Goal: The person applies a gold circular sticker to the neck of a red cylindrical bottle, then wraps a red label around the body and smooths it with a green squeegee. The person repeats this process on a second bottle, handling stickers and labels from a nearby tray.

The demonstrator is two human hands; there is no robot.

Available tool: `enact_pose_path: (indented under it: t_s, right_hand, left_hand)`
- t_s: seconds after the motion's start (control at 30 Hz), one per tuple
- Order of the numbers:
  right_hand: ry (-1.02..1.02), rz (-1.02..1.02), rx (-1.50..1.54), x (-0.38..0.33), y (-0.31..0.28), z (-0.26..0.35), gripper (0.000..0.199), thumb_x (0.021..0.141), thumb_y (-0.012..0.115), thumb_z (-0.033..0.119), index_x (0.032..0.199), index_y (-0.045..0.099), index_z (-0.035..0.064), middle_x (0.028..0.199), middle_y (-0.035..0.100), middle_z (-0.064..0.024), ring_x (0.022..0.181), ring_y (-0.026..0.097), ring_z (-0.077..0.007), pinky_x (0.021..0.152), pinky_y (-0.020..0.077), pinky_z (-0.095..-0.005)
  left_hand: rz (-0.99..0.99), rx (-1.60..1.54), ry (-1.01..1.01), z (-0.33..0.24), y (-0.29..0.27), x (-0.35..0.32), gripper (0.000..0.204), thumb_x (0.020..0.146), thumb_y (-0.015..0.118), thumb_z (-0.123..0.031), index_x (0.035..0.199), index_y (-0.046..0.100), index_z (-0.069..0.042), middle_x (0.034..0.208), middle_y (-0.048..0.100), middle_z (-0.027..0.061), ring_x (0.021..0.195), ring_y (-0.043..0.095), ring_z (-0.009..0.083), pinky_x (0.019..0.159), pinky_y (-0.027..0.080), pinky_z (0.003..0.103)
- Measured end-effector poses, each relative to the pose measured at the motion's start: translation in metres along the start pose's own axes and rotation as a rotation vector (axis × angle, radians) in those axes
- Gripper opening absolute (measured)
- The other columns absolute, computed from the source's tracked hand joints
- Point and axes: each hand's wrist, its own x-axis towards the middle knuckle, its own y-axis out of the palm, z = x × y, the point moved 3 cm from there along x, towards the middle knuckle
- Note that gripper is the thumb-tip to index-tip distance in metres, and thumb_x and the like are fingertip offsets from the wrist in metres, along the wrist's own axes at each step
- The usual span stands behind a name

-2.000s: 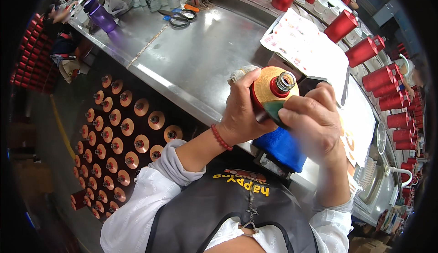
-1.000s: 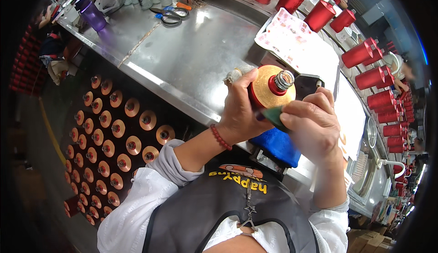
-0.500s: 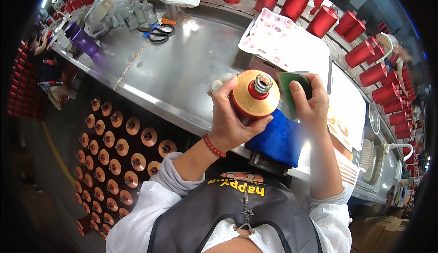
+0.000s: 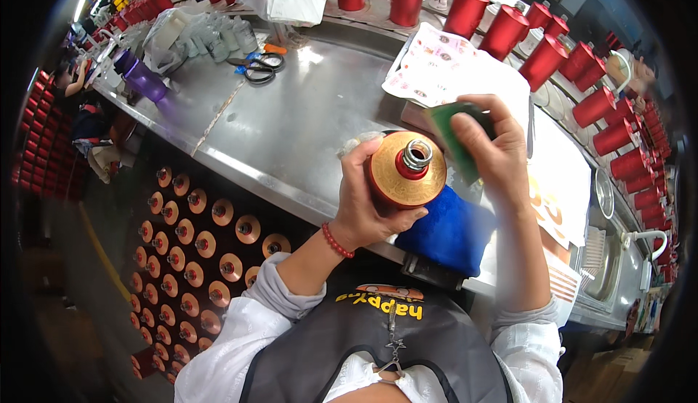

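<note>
Since a second ago the right hand (image 4: pixel 488 148) has lifted its green scouring pad (image 4: pixel 452 135) off to three o'clock of the gold-topped red bottle (image 4: pixel 406 172), gripped by the left hand (image 4: pixel 369 203); wiping looks paused, unfinished.

left hand (image 4: pixel 371 203) gripping, right hand (image 4: pixel 491 148) pinching

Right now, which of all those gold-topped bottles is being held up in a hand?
The bottle gripped in the left hand above the blue cloth. The other gold-topped bottles stand in rows below the steel table, with no hand on them.
</note>
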Motion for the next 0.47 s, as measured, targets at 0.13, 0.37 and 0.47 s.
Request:
enact_pose_path:
  t_s: [0.13,0.37,0.47]
  right_hand:
    - [0.117,-0.172,-0.332,0.013,-0.005,-0.001,0.024,0.091,0.071,0.016,0.11,0.065,0.0018,0.095,0.071,-0.0096,0.079,0.067,-0.0125,0.071,0.0547,-0.0281]
    - [0.126,-0.089,-0.081,-0.002,0.0,0.002,0.024,0.091,0.072,0.016,0.109,0.066,0.0012,0.093,0.069,-0.0058,0.084,0.064,-0.0093,0.074,0.0532,-0.0235]
    - [0.018,0.068,-0.144,-0.01,0.018,0.002,0.03,0.092,0.074,0.025,0.116,0.067,0.0091,0.095,0.071,-0.007,0.086,0.066,-0.0134,0.079,0.0543,-0.0276]
  left_hand:
    - [0.069,-0.157,-0.108,0.002,-0.009,-0.004,0.101,0.069,0.093,-0.028,0.142,0.029,-0.002,0.135,0.049,0.0191,0.124,0.053,0.0292,0.107,0.042,0.041]
    - [0.177,-0.341,-0.307,-0.004,-0.024,-0.001,0.106,0.077,0.088,-0.038,0.151,0.023,-0.001,0.139,0.049,0.0178,0.129,0.049,0.0298,0.112,0.037,0.042]
    - [0.21,-0.219,-0.217,-0.014,-0.019,0.0,0.105,0.081,0.084,-0.043,0.154,0.021,-0.002,0.151,0.038,0.0186,0.137,0.043,0.0319,0.115,0.033,0.042]
